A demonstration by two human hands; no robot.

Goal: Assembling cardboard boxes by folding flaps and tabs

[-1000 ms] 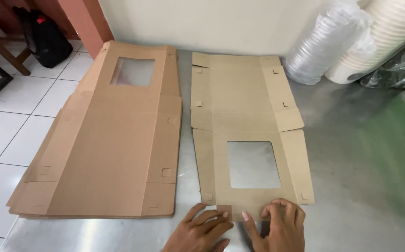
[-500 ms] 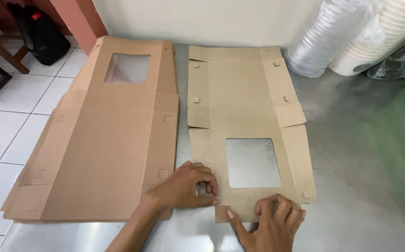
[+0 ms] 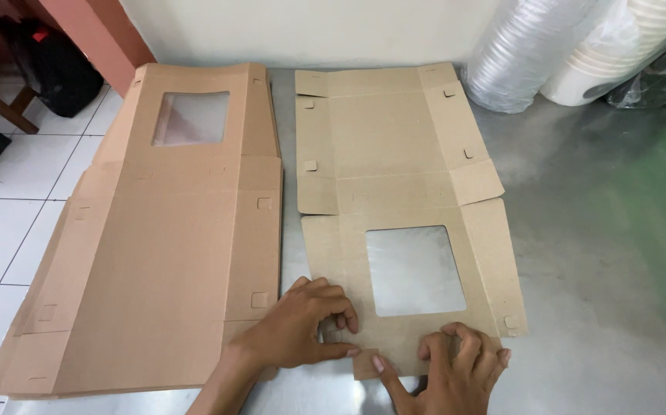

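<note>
The box blank (image 3: 394,192) lies flat on the table (image 3: 602,253), long axis running away from the person (window end nearest). Both the left hand (image 3: 298,327) and right hand (image 3: 452,373) pinch its near edge flap, beside the stack (image 3: 156,246).

Flat box blank (image 3: 394,192) w/ window on steel table (image 3: 602,253). L hand (image 3: 298,330) + R hand (image 3: 456,373) pinch its near edge flap. Blank stack (image 3: 156,253) just left. Cup stacks (image 3: 579,46) back right.
</note>
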